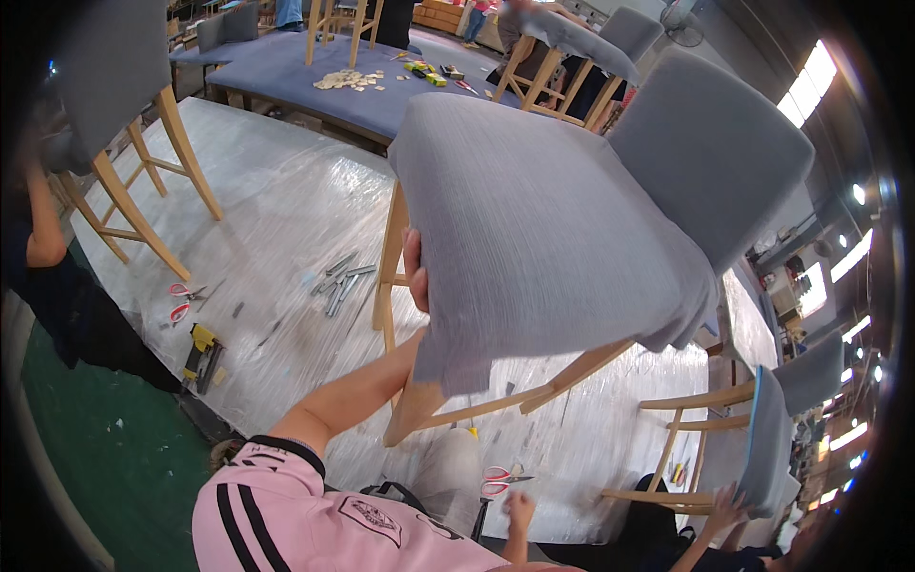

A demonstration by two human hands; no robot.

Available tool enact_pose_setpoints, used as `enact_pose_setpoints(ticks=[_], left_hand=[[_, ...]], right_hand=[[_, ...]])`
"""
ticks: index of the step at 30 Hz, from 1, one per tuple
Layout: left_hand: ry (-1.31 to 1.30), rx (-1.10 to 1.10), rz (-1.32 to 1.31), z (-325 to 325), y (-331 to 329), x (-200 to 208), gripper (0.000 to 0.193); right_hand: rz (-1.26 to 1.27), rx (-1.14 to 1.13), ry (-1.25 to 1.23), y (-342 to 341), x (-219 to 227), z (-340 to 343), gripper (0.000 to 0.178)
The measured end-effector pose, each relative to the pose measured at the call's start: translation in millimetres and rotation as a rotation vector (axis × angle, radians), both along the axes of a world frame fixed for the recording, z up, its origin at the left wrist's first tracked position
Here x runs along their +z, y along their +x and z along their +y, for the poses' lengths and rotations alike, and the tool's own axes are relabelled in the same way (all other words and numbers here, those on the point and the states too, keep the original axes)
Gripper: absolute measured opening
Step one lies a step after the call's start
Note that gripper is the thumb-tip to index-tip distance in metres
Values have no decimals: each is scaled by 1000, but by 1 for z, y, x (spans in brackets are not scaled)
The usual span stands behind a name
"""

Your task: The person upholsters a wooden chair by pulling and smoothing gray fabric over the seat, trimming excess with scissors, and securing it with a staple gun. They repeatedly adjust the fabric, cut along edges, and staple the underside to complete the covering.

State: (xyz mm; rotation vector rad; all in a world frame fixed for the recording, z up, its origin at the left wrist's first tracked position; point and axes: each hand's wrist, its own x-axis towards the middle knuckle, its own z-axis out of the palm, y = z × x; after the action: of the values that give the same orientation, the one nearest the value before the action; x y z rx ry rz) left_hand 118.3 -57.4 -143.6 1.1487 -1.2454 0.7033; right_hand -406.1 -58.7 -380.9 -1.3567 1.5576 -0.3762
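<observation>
A bar chair with a grey backrest (pixel 720 153) and light wooden legs stands tilted in view before me. Loose grey fabric (pixel 543 229) lies over its seat, with edges hanging down at the front and right. My left hand (pixel 416 272) grips the left side of the fabric; its fingertips show while the palm is hidden behind the cloth. Down by the lower edge is my right hand (pixel 519 513), its fingers curled. Whatever it may hold cannot be made out. Red-handled scissors (pixel 496 482) lie just left of it.
The plastic-covered table (pixel 276 238) bears staple strips (pixel 341 283), another pair of scissors (pixel 181 303) and a yellow-and-black staple gun (pixel 202 353). Another chair (pixel 143 205) stands at left beside a co-worker (pixel 62 276). A co-worker's hand (pixel 729 505) touches a chair at lower right.
</observation>
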Motion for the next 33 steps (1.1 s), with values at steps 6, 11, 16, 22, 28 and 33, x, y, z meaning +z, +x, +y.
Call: enact_pose_setpoints(ticks=[6,11,16,22,28,33], left_hand=[[84,0,-76,28,-10,5,98],[138,-17,-152,28,-12,12,95],[186,-13,-183,40,-5,8,93],[199,-24,-196,36,2,14,90],[202,-2,-212,29,20,23,87],[179,-10,-218,15,27,33,84]], right_hand=[[-436,-596,586,-66,-144,145,40],[-306,-1191,443,-6,-162,147,62],[-480,-1149,560,16,-164,169,59],[-846,-1246,676,0,-198,162,84],[-900,-1449,620,29,-185,139,84],[-1225,-1436,428,9,-166,121,55]])
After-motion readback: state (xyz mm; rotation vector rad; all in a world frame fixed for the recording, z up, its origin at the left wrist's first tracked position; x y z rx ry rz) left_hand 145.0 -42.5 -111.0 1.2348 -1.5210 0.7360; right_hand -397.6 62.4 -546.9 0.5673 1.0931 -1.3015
